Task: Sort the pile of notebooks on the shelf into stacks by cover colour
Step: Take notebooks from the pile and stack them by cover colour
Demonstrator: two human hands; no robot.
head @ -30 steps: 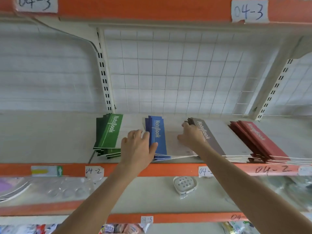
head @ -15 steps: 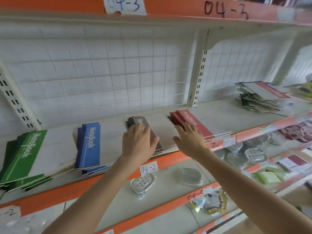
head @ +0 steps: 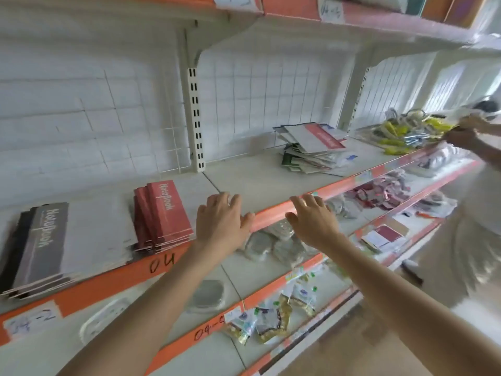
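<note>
A stack of grey-covered notebooks (head: 51, 240) lies at the left of the shelf (head: 260, 175), with a stack of red-covered notebooks (head: 165, 213) to its right. Farther right, against the wire back, sits an unsorted pile of notebooks (head: 311, 147) with a red-banded one on top. My left hand (head: 221, 221) hovers with fingers spread just right of the red stack, holding nothing. My right hand (head: 311, 221) is also spread and empty, over the shelf's orange front edge. Both hands are well short of the unsorted pile.
Another person's hands (head: 466, 131) handle yellow and grey packaged goods (head: 401, 131) at the shelf's far right. Lower shelves hold clear plastic trays (head: 271, 242) and small packets (head: 273, 318). A slotted upright (head: 195, 118) divides the wire back panel.
The view has swung right; the green and blue stacks have left the frame. Both hands have moved right, off the grey and red stacks, to the bare shelf stretch.
</note>
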